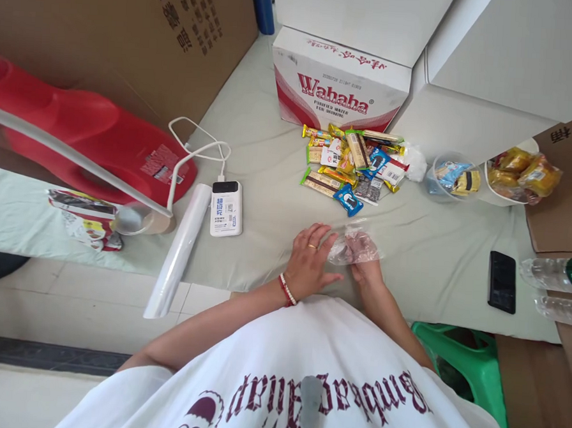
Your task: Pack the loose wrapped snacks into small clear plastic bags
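My left hand (310, 260) rests over the cloth-covered table with its fingers spread, wearing a ring and a red-and-white bracelet. Its thumb and index finger are beside a crumpled clear plastic bag (336, 250). My right hand (364, 259) is closed on this thin bag, its curled fingers showing through the plastic. Just beyond the hands lies a pile of wrapped snacks (356, 160). A blue snack packet (348, 199) and a green-ended wafer packet (323, 182) are at the near side of the pile.
A Wahaba-style water carton (341, 83) stands behind the snacks. Two tubs, one clear (434, 183) and one white (502, 194), hold packets at right. A phone (501, 283) lies nearby. Left are a power bank (226, 217), plastic roll (178, 253) and red jug (102, 140).
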Action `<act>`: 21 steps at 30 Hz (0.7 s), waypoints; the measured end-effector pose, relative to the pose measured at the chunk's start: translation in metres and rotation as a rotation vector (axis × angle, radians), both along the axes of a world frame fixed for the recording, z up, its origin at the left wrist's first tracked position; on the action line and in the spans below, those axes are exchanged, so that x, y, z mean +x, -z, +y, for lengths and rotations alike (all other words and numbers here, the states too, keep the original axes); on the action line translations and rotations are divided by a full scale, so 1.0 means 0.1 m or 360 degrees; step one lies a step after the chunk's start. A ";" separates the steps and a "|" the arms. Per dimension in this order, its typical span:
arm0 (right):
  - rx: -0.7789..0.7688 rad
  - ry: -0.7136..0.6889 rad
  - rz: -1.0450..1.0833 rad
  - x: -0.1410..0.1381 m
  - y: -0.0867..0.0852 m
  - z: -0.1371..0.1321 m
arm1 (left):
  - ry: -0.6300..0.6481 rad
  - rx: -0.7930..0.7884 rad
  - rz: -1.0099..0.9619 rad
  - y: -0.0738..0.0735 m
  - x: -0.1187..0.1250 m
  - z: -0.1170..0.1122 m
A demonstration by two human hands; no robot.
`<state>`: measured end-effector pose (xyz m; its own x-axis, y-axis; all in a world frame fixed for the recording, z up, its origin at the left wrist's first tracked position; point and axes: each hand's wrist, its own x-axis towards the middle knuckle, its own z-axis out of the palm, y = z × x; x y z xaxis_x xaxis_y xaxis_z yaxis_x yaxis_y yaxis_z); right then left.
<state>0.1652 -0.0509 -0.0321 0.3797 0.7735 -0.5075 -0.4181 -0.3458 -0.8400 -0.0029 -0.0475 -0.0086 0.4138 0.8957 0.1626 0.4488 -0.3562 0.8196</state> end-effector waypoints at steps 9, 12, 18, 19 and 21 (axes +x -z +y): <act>0.0063 -0.0416 -0.0005 0.18 -0.17 -0.02 | -0.0837 -0.1014 -0.0928 0.19 0.01 0.30; 0.0037 -0.0423 0.0005 0.24 -0.17 -0.07 | -0.1043 -0.1212 -0.1130 0.21 0.02 0.38; -0.0007 -0.0494 0.0183 -0.04 -0.22 -0.11 | -0.1011 -0.0967 -0.1051 0.16 0.11 0.37; 0.0002 -0.0511 0.0194 -0.11 -0.23 -0.10 | -0.0988 -0.0906 -0.1014 0.16 0.13 0.37; -0.0012 -0.0574 0.0174 -0.19 -0.23 -0.07 | -0.1015 -0.0834 -0.0973 0.19 0.13 0.39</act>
